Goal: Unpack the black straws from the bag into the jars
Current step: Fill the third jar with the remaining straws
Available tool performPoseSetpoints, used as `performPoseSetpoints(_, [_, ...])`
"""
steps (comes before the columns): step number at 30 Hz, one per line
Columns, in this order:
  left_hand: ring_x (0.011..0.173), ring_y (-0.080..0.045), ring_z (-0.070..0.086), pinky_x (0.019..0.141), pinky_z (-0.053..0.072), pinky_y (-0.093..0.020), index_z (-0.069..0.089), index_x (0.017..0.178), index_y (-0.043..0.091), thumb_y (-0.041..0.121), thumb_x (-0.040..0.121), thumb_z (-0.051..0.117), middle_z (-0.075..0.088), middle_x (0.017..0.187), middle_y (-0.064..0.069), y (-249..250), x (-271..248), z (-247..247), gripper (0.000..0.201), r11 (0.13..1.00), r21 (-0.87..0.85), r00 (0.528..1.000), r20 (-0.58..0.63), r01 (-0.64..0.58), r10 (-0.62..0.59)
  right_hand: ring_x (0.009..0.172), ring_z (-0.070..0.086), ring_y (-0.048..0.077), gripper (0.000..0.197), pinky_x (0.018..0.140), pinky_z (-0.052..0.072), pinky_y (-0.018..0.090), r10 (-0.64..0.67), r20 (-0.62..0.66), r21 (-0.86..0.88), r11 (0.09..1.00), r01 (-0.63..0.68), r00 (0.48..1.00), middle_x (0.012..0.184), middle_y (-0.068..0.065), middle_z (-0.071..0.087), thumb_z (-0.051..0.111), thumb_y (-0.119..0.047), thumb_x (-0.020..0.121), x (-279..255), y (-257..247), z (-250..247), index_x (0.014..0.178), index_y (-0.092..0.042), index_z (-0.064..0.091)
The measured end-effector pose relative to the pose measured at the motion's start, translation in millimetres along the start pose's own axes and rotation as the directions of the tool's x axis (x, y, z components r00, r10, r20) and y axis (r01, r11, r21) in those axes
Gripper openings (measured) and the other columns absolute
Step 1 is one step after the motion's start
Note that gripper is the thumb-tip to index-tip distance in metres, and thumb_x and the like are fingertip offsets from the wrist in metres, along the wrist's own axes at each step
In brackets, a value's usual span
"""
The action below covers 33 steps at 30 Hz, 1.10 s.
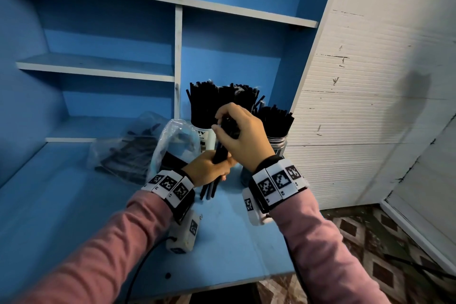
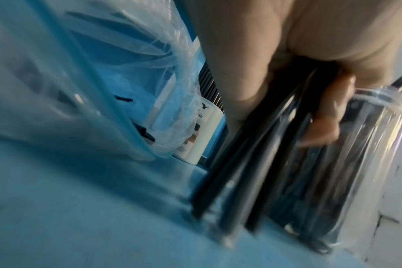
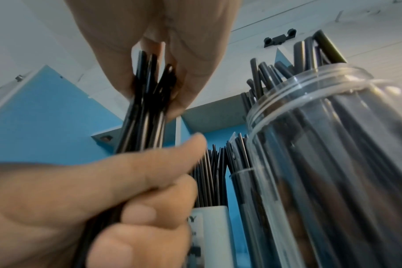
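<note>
Looking down from the head view, you hold one bundle of black straws (image 1: 223, 150) between both hands, above the blue tabletop (image 1: 74, 205). Your left hand (image 1: 209, 170) wraps the lower part of the bundle, fingers curled round it, and your right hand (image 1: 240, 134) closes over its upper end. The bundle stands nearly upright, its long axis tilted slightly, with the lower tips just above or on the tabletop; you cannot tell which. Just behind your hands stand the white jar (image 1: 203, 136) and the clear jar (image 1: 277, 143), both packed with upright straws. The clear plastic bag (image 1: 172, 145) stands open just left of your left hand, and a second bag (image 1: 125, 150) with dark straws lies further left.

In the left wrist view, your fingers (image 2: 328, 119) curl round the straws (image 2: 239, 163), which run down toward the tabletop (image 2: 80, 217), beside the clear jar (image 2: 367, 163).

In the right wrist view, your right fingertips (image 3: 190, 87) pinch the top ends of the straws (image 3: 147, 101), while your left hand (image 3: 92, 199) grips them lower down.
</note>
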<state>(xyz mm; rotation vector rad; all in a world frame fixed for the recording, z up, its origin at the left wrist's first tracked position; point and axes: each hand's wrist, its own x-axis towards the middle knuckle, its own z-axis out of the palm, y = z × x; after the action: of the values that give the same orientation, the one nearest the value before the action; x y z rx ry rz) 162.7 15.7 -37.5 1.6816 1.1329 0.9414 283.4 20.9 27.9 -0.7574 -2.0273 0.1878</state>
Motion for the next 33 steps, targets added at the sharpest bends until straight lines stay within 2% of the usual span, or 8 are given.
performPoseSetpoints(4, [0.075, -0.003, 0.064, 0.078, 0.043, -0.012, 0.068, 0.072, 0.005, 0.026, 0.094, 0.058, 0.071, 0.078, 0.0, -7, -2, -3, 0.032, 0.971, 0.213, 0.986, 0.103, 0.105, -0.129, 0.074, 0.052, 0.013, 0.007, 0.067, 0.04, 0.012, 0.001, 0.084, -0.053, 0.999, 0.003, 0.996, 0.086, 0.0, 0.056, 0.064, -0.009, 0.086, -12, 3, 7, 0.089, -0.008, 0.058])
performPoseSetpoints(8, [0.078, -0.011, 0.068, 0.084, 0.047, -0.02, 0.056, 0.062, 0.009, 0.042, 0.095, 0.053, 0.066, 0.075, -0.008, -9, -5, -1, 0.047, 0.969, 0.203, 0.983, 0.084, 0.142, -0.161, 0.078, 0.055, 0.01, 0.014, 0.07, 0.042, 0.014, 0.028, 0.077, 0.032, 0.999, -0.03, 0.997, 0.086, -0.001, 0.06, 0.069, -0.019, 0.086, -10, -1, 0, 0.093, -0.01, 0.061])
performPoseSetpoints(12, [0.065, -0.013, 0.06, 0.074, 0.044, -0.02, 0.059, 0.083, -0.001, 0.046, 0.097, 0.045, 0.051, 0.057, -0.001, -3, -6, 3, 0.051, 0.986, 0.135, 0.995, 0.021, 0.094, -0.097, 0.103, 0.056, 0.003, 0.07, 0.085, 0.046, 0.014, 0.181, -0.005, 0.155, 0.972, -0.178, 0.983, 0.116, -0.007, 0.058, 0.074, -0.045, 0.076, -6, -8, -14, 0.134, -0.023, 0.041])
performPoseSetpoints(15, [0.057, -0.013, 0.049, 0.072, 0.044, -0.029, 0.04, 0.066, 0.014, 0.049, 0.094, 0.05, 0.043, 0.05, 0.009, 2, -1, 2, 0.045, 0.993, 0.109, 0.999, 0.007, 0.045, -0.046, 0.098, 0.055, 0.001, 0.091, 0.08, 0.049, 0.014, 0.27, -0.015, 0.166, 0.95, -0.264, 0.963, 0.117, -0.011, 0.053, 0.078, -0.054, 0.064, -7, -10, -22, 0.137, -0.022, 0.034])
performPoseSetpoints(19, [0.05, -0.009, 0.043, 0.055, 0.039, -0.027, 0.047, 0.076, 0.016, 0.018, 0.086, 0.054, 0.045, 0.056, 0.004, 21, 0, 7, 0.011, 0.996, 0.082, 0.998, 0.049, -0.044, 0.04, 0.085, 0.059, -0.001, 0.061, 0.071, 0.047, 0.013, 0.289, 0.186, 0.095, 0.946, -0.31, 0.939, 0.092, -0.015, 0.061, 0.081, -0.053, 0.064, -8, -6, -23, 0.114, -0.024, 0.059])
performPoseSetpoints(23, [0.046, -0.001, 0.04, 0.05, 0.033, -0.017, 0.046, 0.076, 0.016, -0.005, 0.09, 0.053, 0.043, 0.055, 0.004, 34, 1, 19, 0.026, 0.992, 0.053, 0.989, 0.102, -0.11, 0.105, 0.065, 0.061, 0.0, 0.014, 0.061, 0.049, 0.014, 0.215, 0.214, 0.144, 0.958, -0.249, 0.953, 0.065, -0.016, 0.062, 0.075, -0.028, 0.081, -5, -5, -26, 0.073, -0.021, 0.066])
performPoseSetpoints(28, [0.065, 0.007, 0.058, 0.063, 0.043, -0.009, 0.055, 0.094, 0.016, 0.004, 0.085, 0.068, 0.061, 0.072, 0.013, 43, 8, 23, 0.02, 0.972, -0.051, 0.973, -0.028, -0.229, 0.228, 0.05, 0.052, 0.003, 0.026, 0.05, 0.039, 0.013, 0.2, 0.11, 0.073, 0.975, -0.208, 0.974, 0.056, -0.008, 0.055, 0.069, -0.026, 0.086, 10, -2, -52, 0.066, -0.013, 0.059])
performPoseSetpoints(33, [0.112, -0.004, 0.046, 0.095, 0.04, -0.016, 0.035, 0.117, 0.033, 0.04, 0.058, 0.079, 0.044, 0.121, 0.002, 26, 24, 30, 0.075, 0.953, 0.013, 0.916, -0.271, -0.302, 0.294, 0.057, 0.061, 0.011, 0.028, 0.055, 0.045, 0.021, 0.264, -0.124, 0.112, 0.962, -0.251, 0.956, 0.063, 0.004, 0.066, 0.066, -0.028, 0.086, 38, 5, -93, 0.069, -0.005, 0.065])
